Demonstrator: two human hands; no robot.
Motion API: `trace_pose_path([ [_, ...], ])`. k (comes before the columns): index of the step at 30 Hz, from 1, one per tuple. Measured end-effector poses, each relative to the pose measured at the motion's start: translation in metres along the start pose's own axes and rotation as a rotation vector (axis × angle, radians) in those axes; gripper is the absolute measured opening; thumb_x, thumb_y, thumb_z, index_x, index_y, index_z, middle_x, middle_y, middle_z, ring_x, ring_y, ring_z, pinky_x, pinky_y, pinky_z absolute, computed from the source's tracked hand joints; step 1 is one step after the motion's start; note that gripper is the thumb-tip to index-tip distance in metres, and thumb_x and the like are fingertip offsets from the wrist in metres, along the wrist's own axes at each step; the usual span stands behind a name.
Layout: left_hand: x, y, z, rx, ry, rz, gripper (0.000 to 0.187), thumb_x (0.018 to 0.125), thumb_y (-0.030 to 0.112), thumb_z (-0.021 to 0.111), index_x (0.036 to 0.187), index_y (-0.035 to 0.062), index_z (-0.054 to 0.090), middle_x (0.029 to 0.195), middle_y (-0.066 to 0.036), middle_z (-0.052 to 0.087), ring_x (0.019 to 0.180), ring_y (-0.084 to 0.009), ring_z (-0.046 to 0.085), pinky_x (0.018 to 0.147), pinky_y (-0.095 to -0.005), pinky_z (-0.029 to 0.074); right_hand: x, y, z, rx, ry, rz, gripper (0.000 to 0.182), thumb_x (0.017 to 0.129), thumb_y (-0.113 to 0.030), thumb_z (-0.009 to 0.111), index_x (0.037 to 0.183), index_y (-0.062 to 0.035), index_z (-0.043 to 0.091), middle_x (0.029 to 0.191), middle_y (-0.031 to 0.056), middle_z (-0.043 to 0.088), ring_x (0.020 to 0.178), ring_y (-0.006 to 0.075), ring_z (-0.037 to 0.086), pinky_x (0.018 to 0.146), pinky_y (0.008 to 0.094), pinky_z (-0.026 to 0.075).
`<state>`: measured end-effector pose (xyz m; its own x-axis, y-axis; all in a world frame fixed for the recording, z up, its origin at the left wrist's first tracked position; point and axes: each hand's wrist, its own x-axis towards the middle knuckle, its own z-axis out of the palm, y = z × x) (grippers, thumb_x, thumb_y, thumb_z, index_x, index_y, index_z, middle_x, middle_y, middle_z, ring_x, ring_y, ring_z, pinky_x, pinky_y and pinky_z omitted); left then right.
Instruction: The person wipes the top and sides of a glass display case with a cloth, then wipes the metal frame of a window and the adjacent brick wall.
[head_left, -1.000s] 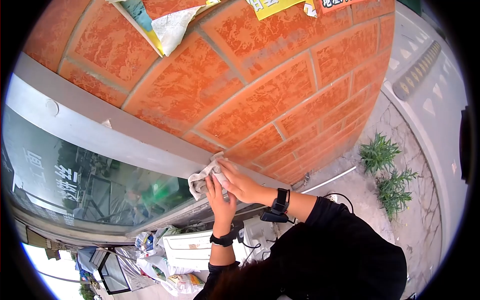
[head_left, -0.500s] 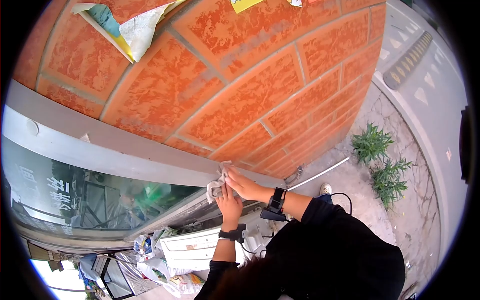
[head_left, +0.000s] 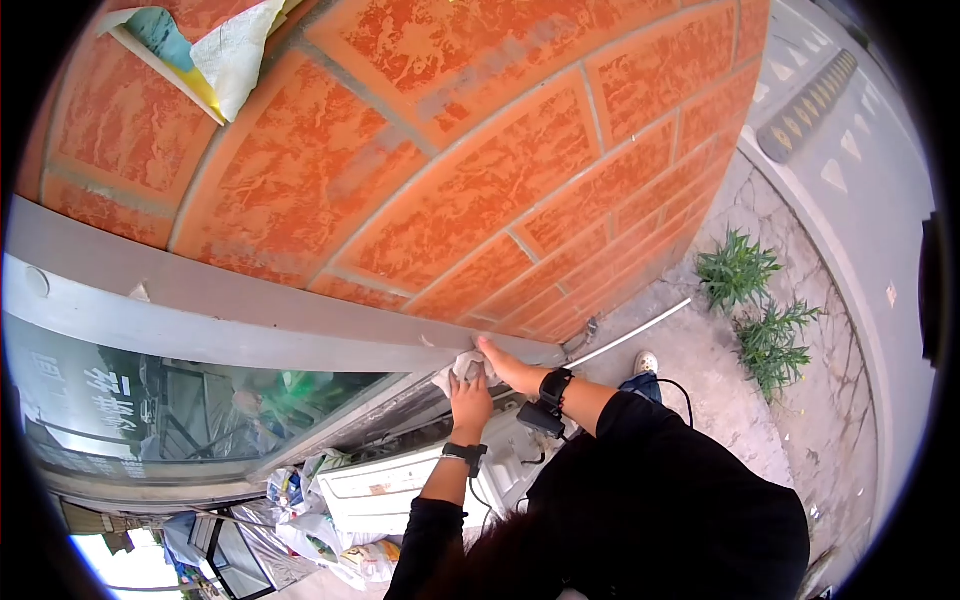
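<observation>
A crumpled pale grey cloth (head_left: 465, 366) is bunched against the lower part of the grey window frame (head_left: 330, 335). My left hand (head_left: 470, 405) grips it from below with bent fingers. From the right, my right hand (head_left: 510, 370) closes on the cloth's other side; its thumb points up along the frame and most of its fingertips are hidden. Both wrists wear black straps with small devices and cables.
Orange brick-pattern wall (head_left: 480, 190) rises above the frame, with a torn poster (head_left: 230, 60). Glass window (head_left: 190, 405) lies left. Below are a white box-like unit (head_left: 375, 495) and plastic bags (head_left: 305, 535). A white pipe (head_left: 635, 332) and green weeds (head_left: 775, 350) are right.
Both hands and the cloth have shifted right and slightly down along the frame. The cloth is more bunched between the hands, and the view has moved a little.
</observation>
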<state>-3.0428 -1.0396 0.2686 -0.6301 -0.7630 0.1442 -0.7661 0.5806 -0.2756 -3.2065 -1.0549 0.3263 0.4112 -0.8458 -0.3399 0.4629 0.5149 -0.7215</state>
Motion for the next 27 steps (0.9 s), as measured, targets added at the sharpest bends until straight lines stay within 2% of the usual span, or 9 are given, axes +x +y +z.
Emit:
trace_pose_path([
  [2, 0.001, -0.009, -0.027, -0.119, -0.123, -0.138, 0.054, 0.063, 0.013, 0.054, 0.113, -0.0041, 0.044, 0.115, -0.013, 0.048, 0.110, -0.0338, 0.039, 0.095, -0.0535, 0.021, -0.009, -0.014, 0.014, 0.026, -0.102, -0.047, 0.070, 0.086, -0.054, 0.023, 0.132, -0.0022, 0.012, 0.137, 0.0119, 0.014, 0.126, 0.0197, 0.012, 0.101, 0.0305, 0.014],
  [7, 0.008, -0.023, -0.047, -0.111, 0.055, -0.166, 0.049, 0.065, 0.013, 0.055, 0.111, -0.0024, 0.047, 0.110, -0.013, 0.051, 0.101, -0.0326, 0.047, 0.086, -0.0449, 0.033, 0.023, 0.013, 0.025, -0.233, -0.047, -0.559, 0.060, 0.090, -0.043, 0.023, 0.127, 0.0050, 0.022, 0.131, 0.0137, 0.026, 0.122, 0.0198, 0.020, 0.100, 0.0291, 0.014],
  [10, 0.009, -0.022, -0.023, -0.055, 0.034, -0.074, 0.046, 0.065, 0.014, 0.055, 0.109, -0.0010, 0.049, 0.107, -0.014, 0.053, 0.101, -0.0322, 0.047, 0.087, -0.0469, 0.032, 0.038, 0.029, 0.009, -0.196, 0.020, -0.400, 0.060, 0.090, -0.044, 0.021, 0.114, 0.0093, 0.034, 0.120, 0.0203, 0.033, 0.114, 0.0289, 0.030, 0.095, 0.0327, 0.022],
  [13, 0.001, -0.011, 0.009, -0.099, -0.091, -0.082, 0.044, 0.064, 0.012, 0.053, 0.106, -0.0012, 0.051, 0.105, -0.013, 0.054, 0.103, -0.0330, 0.046, 0.092, -0.0528, 0.025, 0.055, 0.052, 0.000, -0.231, 0.159, -0.418, 0.060, 0.088, -0.048, 0.026, 0.105, 0.0080, 0.039, 0.111, 0.0196, 0.040, 0.102, 0.0262, 0.039, 0.088, 0.0323, 0.029],
  [18, -0.003, 0.009, 0.016, -0.222, -0.214, -0.087, 0.053, 0.060, 0.010, 0.053, 0.111, -0.0021, 0.047, 0.107, -0.012, 0.054, 0.102, -0.0325, 0.047, 0.098, -0.0472, 0.024, 0.040, 0.051, -0.017, -0.144, 0.185, -0.157, 0.062, 0.085, -0.051, 0.031, 0.106, 0.0069, 0.043, 0.107, 0.0153, 0.047, 0.101, 0.0224, 0.042, 0.087, 0.0319, 0.032],
  [20, -0.007, 0.008, 0.016, -0.286, -0.099, 0.004, 0.056, 0.059, 0.009, 0.055, 0.113, -0.0031, 0.045, 0.116, -0.013, 0.047, 0.106, -0.0351, 0.043, 0.098, -0.0473, 0.023, 0.034, 0.053, -0.020, -0.047, 0.182, -0.003, 0.057, 0.086, -0.044, 0.036, 0.116, 0.0041, 0.038, 0.118, 0.0123, 0.041, 0.110, 0.0201, 0.036, 0.093, 0.0291, 0.026],
  [24, -0.013, 0.005, -0.023, -0.734, -0.006, -0.125, 0.056, 0.060, -0.001, 0.049, 0.116, -0.0025, 0.042, 0.123, -0.014, 0.040, 0.107, -0.0380, 0.041, 0.096, -0.0490, 0.025, 0.014, 0.045, -0.014, 0.005, 0.094, 0.062, 0.032, 0.081, -0.023, 0.050, 0.103, -0.0002, 0.047, 0.096, 0.0041, 0.051, 0.090, 0.0118, 0.045, 0.080, 0.0262, 0.035],
  [25, -0.011, 0.006, -0.045, -0.909, -0.027, -0.241, 0.053, 0.062, -0.007, 0.045, 0.115, 0.0008, 0.046, 0.121, -0.014, 0.044, 0.102, -0.0328, 0.048, 0.093, -0.0356, 0.033, 0.011, 0.048, -0.014, -0.015, 0.082, 0.034, 0.032, 0.078, -0.019, 0.054, 0.103, -0.0007, 0.047, 0.094, 0.0038, 0.051, 0.087, 0.0112, 0.046, 0.076, 0.0248, 0.037],
  [27, -0.015, 0.005, -0.062, -1.093, 0.053, -0.333, 0.048, 0.064, -0.008, 0.046, 0.111, 0.0004, 0.049, 0.119, -0.013, 0.046, 0.101, -0.0291, 0.050, 0.091, -0.0327, 0.034, -0.001, 0.040, -0.009, -0.131, 0.060, -0.013, 0.032, 0.071, -0.007, 0.060, 0.101, -0.0007, 0.050, 0.088, 0.0034, 0.054, 0.078, 0.0104, 0.050, 0.066, 0.0215, 0.041],
])
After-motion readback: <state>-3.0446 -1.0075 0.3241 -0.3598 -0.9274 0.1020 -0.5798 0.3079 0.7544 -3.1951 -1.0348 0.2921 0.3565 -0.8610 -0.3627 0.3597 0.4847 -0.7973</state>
